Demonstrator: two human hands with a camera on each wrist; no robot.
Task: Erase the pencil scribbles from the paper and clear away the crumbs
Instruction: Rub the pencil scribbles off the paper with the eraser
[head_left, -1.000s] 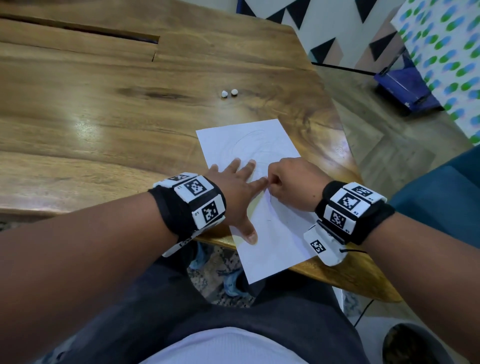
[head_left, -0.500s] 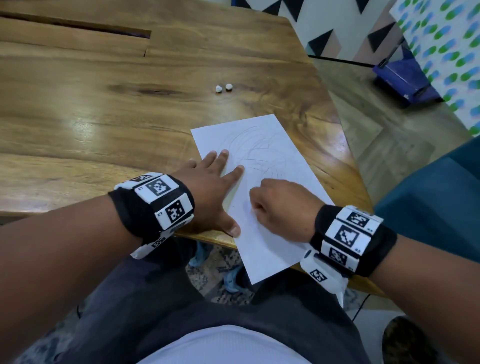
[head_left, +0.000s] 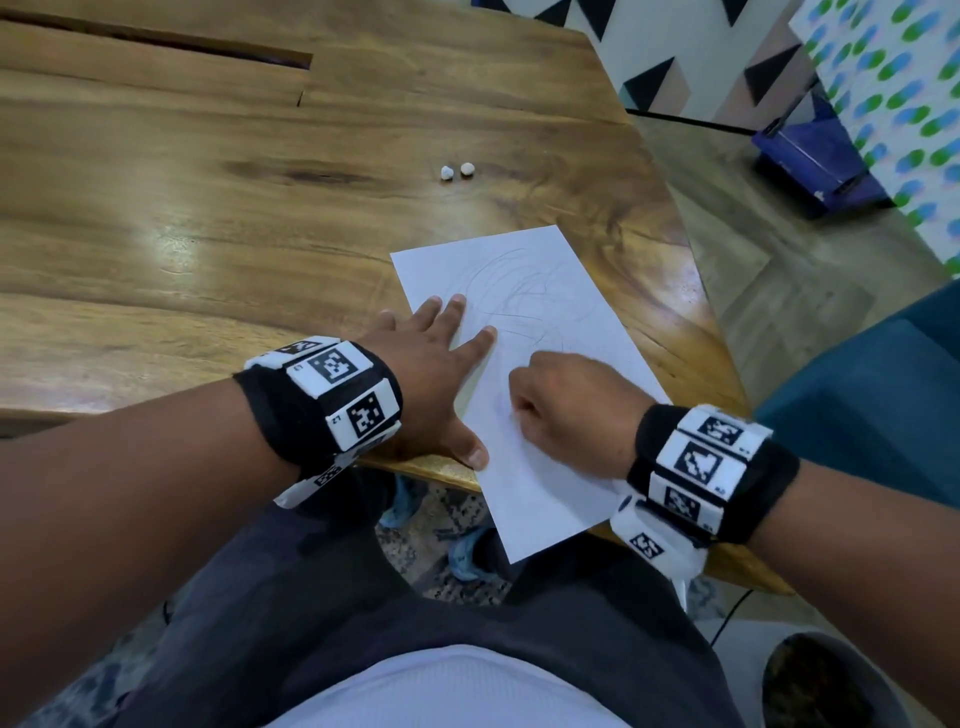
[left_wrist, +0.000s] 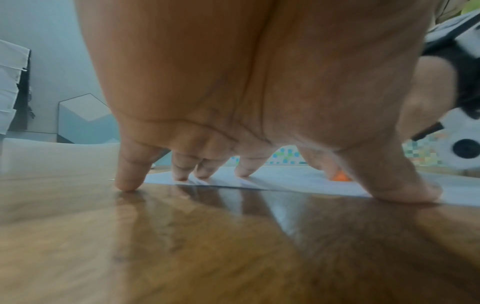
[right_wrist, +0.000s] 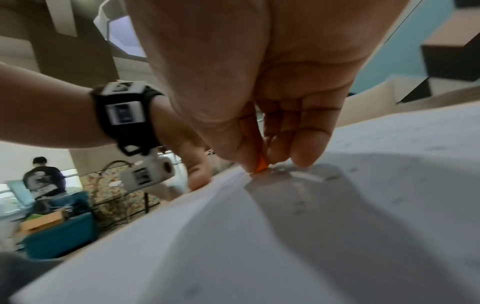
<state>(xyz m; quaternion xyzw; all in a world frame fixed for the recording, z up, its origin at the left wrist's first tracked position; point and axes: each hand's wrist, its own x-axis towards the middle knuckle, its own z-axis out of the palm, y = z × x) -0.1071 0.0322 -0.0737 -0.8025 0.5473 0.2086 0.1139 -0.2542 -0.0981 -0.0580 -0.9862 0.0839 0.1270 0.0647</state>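
I see my left hand (head_left: 426, 374) spread flat, fingertips (left_wrist: 179, 174) and thumb pinning the paper (head_left: 540, 415) at the near table (head_left: 208, 234) edge. My right hand (head_left: 566, 410) is curled, pinching a small orange eraser (right_wrist: 260, 166) w/ its tip on the sheet; faint scribbles (head_left: 524, 296) lie just beyond.

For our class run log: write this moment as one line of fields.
step: erasing | left hand: flat, pressing paper | right hand: pinching orange eraser on paper | scribbles: remain
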